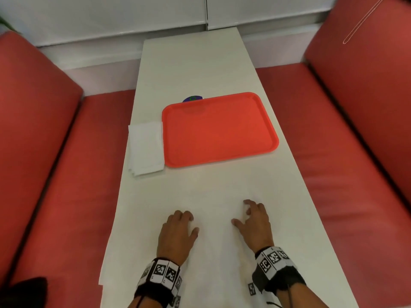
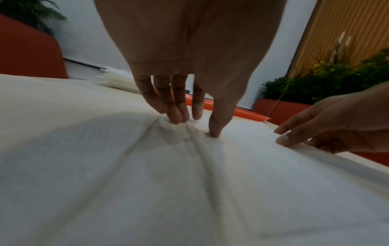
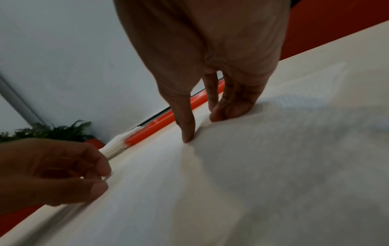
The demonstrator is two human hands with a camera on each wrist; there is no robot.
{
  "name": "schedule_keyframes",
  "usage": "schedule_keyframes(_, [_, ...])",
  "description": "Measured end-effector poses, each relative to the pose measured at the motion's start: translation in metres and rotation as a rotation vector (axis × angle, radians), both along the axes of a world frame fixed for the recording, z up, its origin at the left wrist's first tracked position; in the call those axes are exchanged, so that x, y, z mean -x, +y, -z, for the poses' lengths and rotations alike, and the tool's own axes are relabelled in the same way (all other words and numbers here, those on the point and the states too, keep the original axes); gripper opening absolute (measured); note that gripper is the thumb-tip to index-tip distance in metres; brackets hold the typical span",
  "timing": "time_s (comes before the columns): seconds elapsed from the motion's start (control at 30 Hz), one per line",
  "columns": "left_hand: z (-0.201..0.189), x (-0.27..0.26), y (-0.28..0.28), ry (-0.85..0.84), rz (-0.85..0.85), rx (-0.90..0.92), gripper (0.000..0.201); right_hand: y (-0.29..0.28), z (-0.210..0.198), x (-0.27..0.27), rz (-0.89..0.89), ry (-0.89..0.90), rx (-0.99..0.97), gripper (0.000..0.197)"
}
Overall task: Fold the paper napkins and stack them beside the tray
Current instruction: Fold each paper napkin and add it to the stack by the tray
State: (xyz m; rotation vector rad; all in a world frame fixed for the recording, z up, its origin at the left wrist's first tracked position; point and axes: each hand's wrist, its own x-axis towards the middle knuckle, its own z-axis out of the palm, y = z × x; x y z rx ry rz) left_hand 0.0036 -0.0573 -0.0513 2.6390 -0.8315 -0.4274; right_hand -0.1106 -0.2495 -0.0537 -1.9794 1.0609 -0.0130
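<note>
An unfolded white paper napkin (image 1: pixel 213 252) lies flat on the near end of the white table (image 1: pixel 191 63). My left hand (image 1: pixel 192 223) presses its fingertips (image 2: pixel 176 116) and thumb into the sheet, which wrinkles under them (image 2: pixel 126 166). My right hand (image 1: pixel 240 213) rests its thumb and bent fingertips (image 3: pixel 221 114) on the same napkin (image 3: pixel 252 166), a little to the right. Neither hand holds anything. Further out sits an orange tray (image 1: pixel 220 130) with nothing on it. A stack of folded napkins (image 1: pixel 145 147) lies against the tray's left side.
Red padded benches (image 1: pixel 55 174) (image 1: pixel 355 152) flank the narrow table on both sides. A small purple and green object (image 1: pixel 193 98) peeks out behind the tray's far edge. A white wall closes the table's far end.
</note>
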Motion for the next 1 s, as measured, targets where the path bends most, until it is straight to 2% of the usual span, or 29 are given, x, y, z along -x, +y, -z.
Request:
schedule_keyframes(0.1, [-0.006,0.001,-0.005,0.063,-0.111,-0.017,0.038,-0.002,-0.002,-0.001,-0.033,0.005,0.026,0.049])
schedule_keyframes(0.27, [-0.015,0.004,-0.014,0.218,-0.254,0.037,0.041,0.003,-0.003,0.004,-0.186,0.025,0.204,0.025])
schedule_keyframes(0.3, [-0.016,0.003,-0.015,0.254,-0.296,0.052,0.041,0.004,-0.003,0.005,-0.185,0.022,0.196,0.029])
schedule_keyframes(0.43, [-0.021,0.003,-0.020,0.365,-0.447,0.176,0.040,0.002,0.001,0.008,-0.106,0.011,0.082,0.067])
schedule_keyframes(0.63, [-0.031,-0.009,-0.033,0.555,-0.678,0.282,0.039,-0.002,0.003,0.005,-0.118,0.058,0.095,0.066])
schedule_keyframes(0.73, [-0.028,-0.015,-0.032,0.506,-0.644,0.246,0.022,-0.002,0.002,0.007,-0.113,0.072,0.112,0.063])
schedule_keyframes(0.87, [-0.031,-0.014,-0.032,0.405,-0.545,0.251,0.026,-0.002,-0.003,0.009,-0.154,0.090,0.201,0.057])
schedule_keyframes(1.0, [-0.048,-0.002,-0.033,0.192,-0.397,0.306,0.018,-0.001,-0.006,0.013,-0.149,0.028,0.216,0.043])
